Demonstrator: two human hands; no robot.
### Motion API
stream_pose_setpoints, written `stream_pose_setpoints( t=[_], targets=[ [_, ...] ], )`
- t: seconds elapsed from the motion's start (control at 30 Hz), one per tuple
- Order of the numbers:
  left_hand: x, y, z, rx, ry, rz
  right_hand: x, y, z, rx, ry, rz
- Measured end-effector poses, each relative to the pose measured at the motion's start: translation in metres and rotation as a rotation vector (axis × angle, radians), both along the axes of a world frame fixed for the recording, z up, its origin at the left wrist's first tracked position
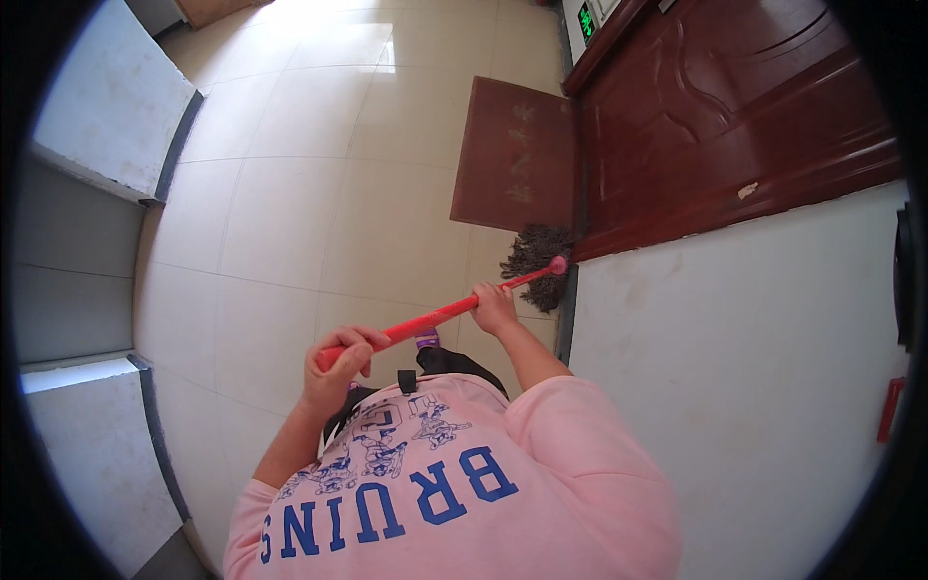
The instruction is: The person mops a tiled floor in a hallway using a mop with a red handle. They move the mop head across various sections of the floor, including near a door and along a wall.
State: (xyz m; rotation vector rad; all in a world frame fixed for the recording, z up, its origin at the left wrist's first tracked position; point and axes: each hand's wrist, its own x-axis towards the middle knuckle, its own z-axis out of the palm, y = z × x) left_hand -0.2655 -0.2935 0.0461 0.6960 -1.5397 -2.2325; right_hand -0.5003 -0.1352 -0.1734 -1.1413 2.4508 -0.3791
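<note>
A string mop's red handle (435, 317) slants across in front of me, from lower left to upper right. My left hand (341, 362) is wrapped around its top end. Farther down the shaft, my right hand (494, 307) grips it. The mop's dark grey-brown strands (538, 250) spread on the tiled floor against the wall base, beside the door's corner. A pink socket (557, 265) joins the strands to the handle. The strands touch or lie very near the lower edge of a reddish-brown doormat (500, 156), which bears writing.
A dark red panelled door (696, 123) stands at the upper right, with a white wall (689, 348) nearer me. Glossy beige tiles (283, 217) run up the corridor. On the left are grey doors (76, 268) between white wall sections (109, 94). A green lit sign (586, 24) hangs low by the door.
</note>
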Motion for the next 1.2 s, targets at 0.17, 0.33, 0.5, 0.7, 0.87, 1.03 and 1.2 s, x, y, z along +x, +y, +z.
stream_pose_setpoints(
  t=[0.17,0.33,0.5,0.7,0.87,1.03,1.2],
  targets=[
    [-0.015,-0.01,0.013,-0.064,-0.088,0.017,0.001,-0.011,-0.005,-0.129,0.007,-0.102],
    [-0.009,-0.007,0.019,-0.091,-0.076,-0.064,0.006,-0.005,-0.003,-0.16,0.011,-0.12],
    [0.01,-0.016,0.041,-0.186,-0.065,-0.17,0.026,-0.014,0.011,-0.163,-0.017,-0.105],
    [0.045,-0.05,0.084,-0.386,-0.068,-0.192,0.078,-0.057,0.034,-0.324,-0.047,-0.094],
    [0.085,-0.063,0.118,-0.536,-0.133,-0.057,0.128,-0.103,0.047,-0.424,-0.093,-0.059],
    [0.116,-0.063,0.144,-0.827,-0.195,0.111,0.166,-0.141,0.072,-0.53,-0.182,0.056],
    [0.129,-0.059,0.158,-1.047,-0.087,0.153,0.175,-0.159,0.103,-0.457,-0.412,0.226]
  ],
)
